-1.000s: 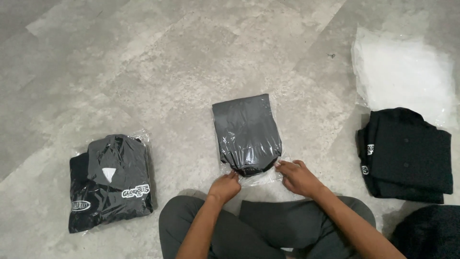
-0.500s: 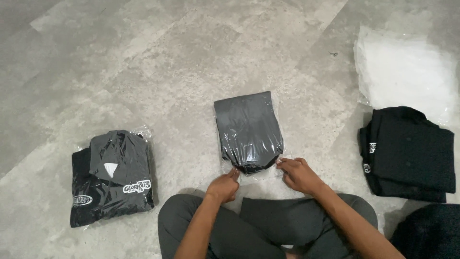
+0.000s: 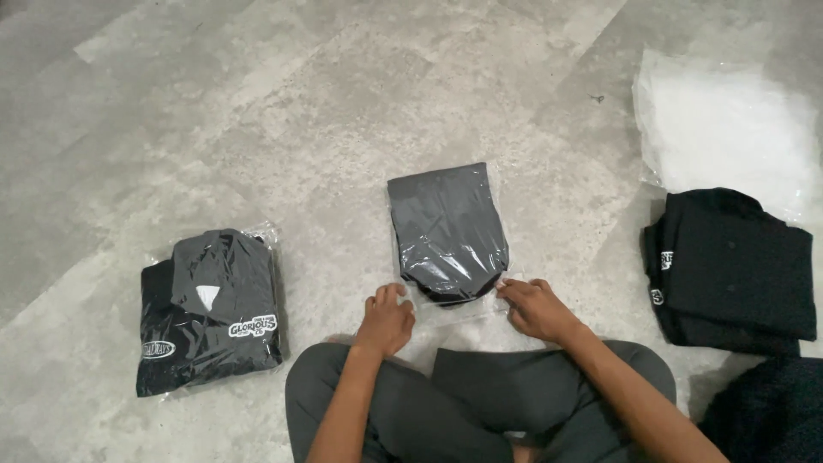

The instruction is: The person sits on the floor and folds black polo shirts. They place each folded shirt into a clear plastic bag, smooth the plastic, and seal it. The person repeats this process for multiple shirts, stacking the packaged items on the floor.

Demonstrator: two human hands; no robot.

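Pinching the bag's open near edge, left hand [image 3: 386, 321] and right hand [image 3: 536, 309] hold as before; bagged shirt [image 3: 446, 230] unmoved, fingers narrow on plastic.

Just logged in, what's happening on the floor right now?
A seated person has both hands at the near, open end of a clear bag holding a folded dark garment: left hand, right hand. Bagged garments lie to the left; unbagged black ones and empty clear bags to the right.
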